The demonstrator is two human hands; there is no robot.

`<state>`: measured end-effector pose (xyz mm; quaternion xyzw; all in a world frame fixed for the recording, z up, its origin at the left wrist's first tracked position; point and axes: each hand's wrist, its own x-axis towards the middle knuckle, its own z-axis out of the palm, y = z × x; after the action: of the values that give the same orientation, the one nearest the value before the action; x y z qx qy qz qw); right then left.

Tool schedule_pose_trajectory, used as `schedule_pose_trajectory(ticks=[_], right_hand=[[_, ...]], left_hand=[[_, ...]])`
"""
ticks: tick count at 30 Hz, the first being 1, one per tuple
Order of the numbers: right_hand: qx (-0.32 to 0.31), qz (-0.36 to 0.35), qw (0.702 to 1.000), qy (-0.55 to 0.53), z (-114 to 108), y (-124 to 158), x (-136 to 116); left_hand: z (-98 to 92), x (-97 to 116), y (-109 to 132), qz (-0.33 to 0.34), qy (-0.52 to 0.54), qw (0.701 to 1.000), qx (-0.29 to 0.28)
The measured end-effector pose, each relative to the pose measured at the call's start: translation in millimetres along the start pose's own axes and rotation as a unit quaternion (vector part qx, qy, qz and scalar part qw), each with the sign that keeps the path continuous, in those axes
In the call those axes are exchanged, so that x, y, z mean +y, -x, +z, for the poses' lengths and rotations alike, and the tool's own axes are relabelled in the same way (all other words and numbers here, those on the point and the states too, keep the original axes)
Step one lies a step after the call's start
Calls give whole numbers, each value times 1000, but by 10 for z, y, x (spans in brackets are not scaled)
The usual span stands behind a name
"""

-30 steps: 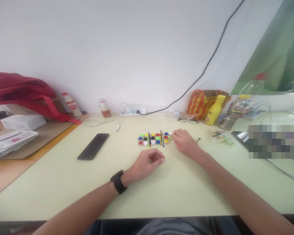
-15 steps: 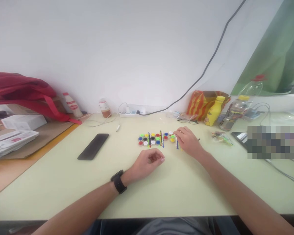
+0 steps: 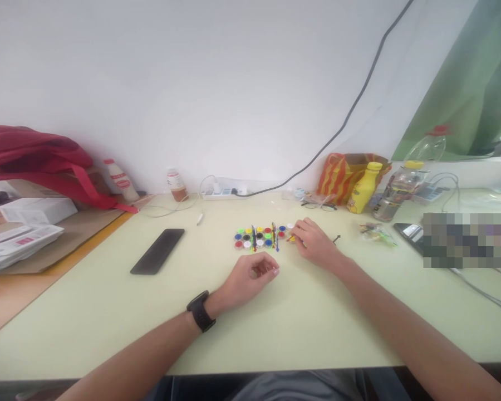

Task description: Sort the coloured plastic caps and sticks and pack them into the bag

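Note:
My left hand point(image 3: 253, 275) rests on the table, its fingers curled towards the thumb with nothing visible in them. A black watch is on that wrist. Just beyond lie rows of small round pots point(image 3: 247, 238) with coloured lids, in red, blue, yellow, green, black and white. Thin coloured arrow-shaped sticks point(image 3: 275, 236) lie between groups of the pots. At the right end of the rows, my right hand point(image 3: 315, 239) pinches a small red stick point(image 3: 290, 238), mostly hidden by the fingers. A dark arrow-shaped stick point(image 3: 337, 239) lies to the right of that hand.
A black phone point(image 3: 157, 252) lies at the left. Along the wall stand bottles point(image 3: 177, 185), a power strip point(image 3: 221, 192), glasses point(image 3: 325, 206), a striped bag point(image 3: 334, 178) and a yellow bottle point(image 3: 365, 189). A small plastic packet point(image 3: 376, 234) and cables lie at the right.
My right hand has shifted slightly down and left, now covering the blue arrow-shaped stick beside it. A red stick shows at its fingertips. My left hand stays in place.

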<state>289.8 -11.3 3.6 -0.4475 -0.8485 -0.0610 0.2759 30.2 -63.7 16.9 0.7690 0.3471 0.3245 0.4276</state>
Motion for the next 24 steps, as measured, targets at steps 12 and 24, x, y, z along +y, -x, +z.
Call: schedule_pose_trajectory(ticks=[12, 24], right_hand=[[2, 5, 1000, -10, 106, -25, 30], [6, 10, 1000, -9, 101, -33, 37]], left_hand=[[9, 18, 24, 15, -49, 999, -18], [9, 22, 18, 14, -49, 998, -22]])
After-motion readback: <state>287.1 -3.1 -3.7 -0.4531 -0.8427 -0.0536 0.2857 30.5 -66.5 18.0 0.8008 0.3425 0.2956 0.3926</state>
